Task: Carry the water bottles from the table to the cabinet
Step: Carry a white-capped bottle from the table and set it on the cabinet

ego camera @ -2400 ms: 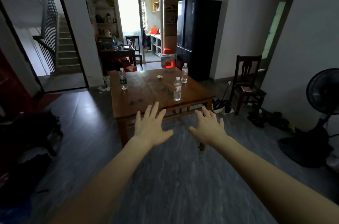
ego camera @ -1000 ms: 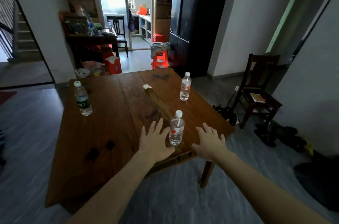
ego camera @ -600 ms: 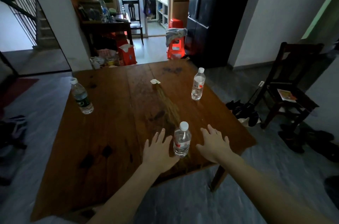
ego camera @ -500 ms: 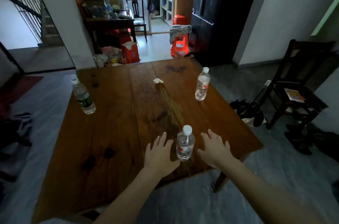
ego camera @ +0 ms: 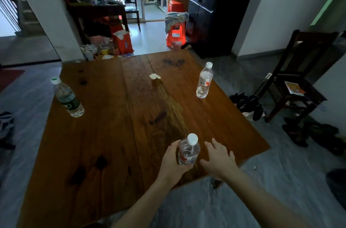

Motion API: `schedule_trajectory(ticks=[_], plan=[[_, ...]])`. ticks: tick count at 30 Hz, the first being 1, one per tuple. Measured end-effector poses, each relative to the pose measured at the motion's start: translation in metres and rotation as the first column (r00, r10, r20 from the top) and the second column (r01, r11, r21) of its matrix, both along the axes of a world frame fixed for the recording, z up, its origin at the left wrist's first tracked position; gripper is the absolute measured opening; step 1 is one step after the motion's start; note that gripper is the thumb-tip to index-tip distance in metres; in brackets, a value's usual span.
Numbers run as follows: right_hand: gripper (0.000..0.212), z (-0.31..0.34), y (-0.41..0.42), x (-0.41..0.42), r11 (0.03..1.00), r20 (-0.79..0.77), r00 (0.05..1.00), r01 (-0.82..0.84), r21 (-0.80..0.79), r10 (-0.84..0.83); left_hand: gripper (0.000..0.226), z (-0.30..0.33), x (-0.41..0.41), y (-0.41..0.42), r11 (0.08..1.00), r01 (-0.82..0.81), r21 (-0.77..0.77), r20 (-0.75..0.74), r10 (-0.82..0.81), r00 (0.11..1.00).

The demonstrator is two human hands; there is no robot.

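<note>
On the tabletop (ego camera: 112, 134), the green-label bottle (ego camera: 67, 97) stands far left. My left hand (ego camera: 173, 162) wraps the nearest bottle (ego camera: 188, 151) mid-body: smooth, thin-walled, probably squashy, so grip firmly. My right hand (ego camera: 219, 160) hovers beside it, fingers spread. Another bottle (ego camera: 204, 82) waits farther right.

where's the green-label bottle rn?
In the head view, the green-label bottle stands near the left edge of the table, far from both hands, across from the red-label bottle.
</note>
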State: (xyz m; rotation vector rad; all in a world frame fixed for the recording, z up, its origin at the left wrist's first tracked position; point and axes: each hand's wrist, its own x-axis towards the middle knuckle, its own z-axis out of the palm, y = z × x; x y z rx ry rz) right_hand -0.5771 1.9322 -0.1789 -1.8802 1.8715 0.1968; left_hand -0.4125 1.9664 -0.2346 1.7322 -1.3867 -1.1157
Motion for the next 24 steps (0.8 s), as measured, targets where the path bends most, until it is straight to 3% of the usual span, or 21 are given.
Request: schedule_trajectory(ticks=[5, 12, 17, 24], plan=[[0.075, -0.012, 0.010, -0.010, 0.998, 0.009, 0.999, 0.032, 0.045, -0.032, 0.061, -0.016, -0.002, -0.004, 0.997, -0.056, -0.049, -0.061, 0.053, 0.997], [0.075, -0.016, 0.017, -0.021, 0.989, 0.048, 0.990, 0.130, 0.074, -0.134, 0.049, -0.005, 0.017, 0.000, 0.990, 0.047, -0.133, -0.010, -0.048, 0.999], [0.073, -0.012, 0.019, -0.020, 0.968, 0.209, 0.952, 0.191, 0.165, -0.224, 0.054, 0.023, 0.038, 0.009, 0.972, 0.111, -0.208, 0.034, -0.107, 0.994], [0.054, 0.021, 0.018, 0.007, 0.933, 0.528, 0.795, 0.127, 0.336, -0.298, 0.054, 0.103, 0.067, 0.014, 0.945, 0.130, -0.301, 0.050, -0.120, 0.991]])
